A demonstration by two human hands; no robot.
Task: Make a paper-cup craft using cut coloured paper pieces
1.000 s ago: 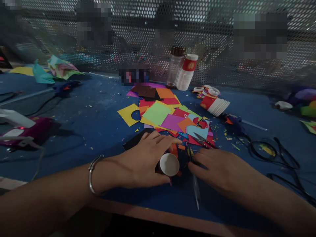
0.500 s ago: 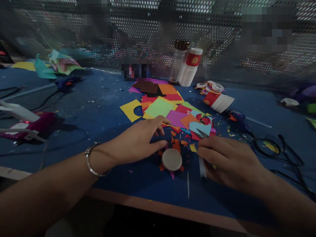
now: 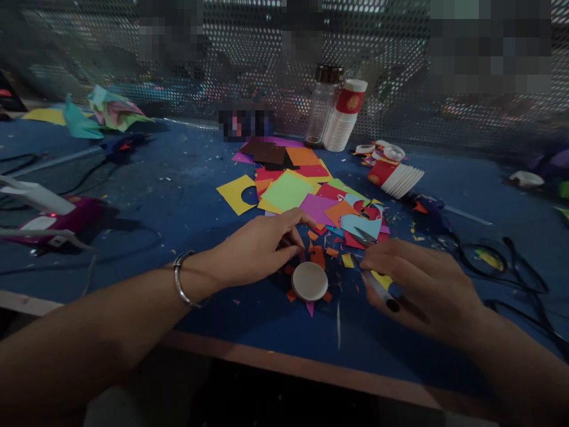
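Note:
A round, pale disc (image 3: pixel 310 281) lies on the blue table in front of me, with small orange and pink paper pieces showing around its edge. My left hand (image 3: pixel 271 243) hovers at its upper left, fingers loosely curved and thumb apart, close to a narrow pink paper strip (image 3: pixel 303 255). To the right of the disc, my right hand (image 3: pixel 413 281) is closed around a grey marker (image 3: pixel 380 287) with a black end, held slanted. Yellow paper (image 3: pixel 382 280) shows beside the marker under that hand. Scissors (image 3: pixel 363 235) lie just beyond, on light blue paper (image 3: pixel 358 225).
Coloured paper sheets (image 3: pixel 287 190) are piled mid-table among scraps. Behind stand a glass bottle (image 3: pixel 320 110) and stacked paper cups (image 3: pixel 341 130); another cup stack (image 3: pixel 398 179) lies sideways. A glue gun (image 3: pixel 431 213) and its cable are at right, a maroon device (image 3: pixel 66 222) at left.
My right hand has tilted the marker from nearly upright to a slant, bringing its black end into sight. My left hand has shifted slightly right, and its fingers have drawn closer together.

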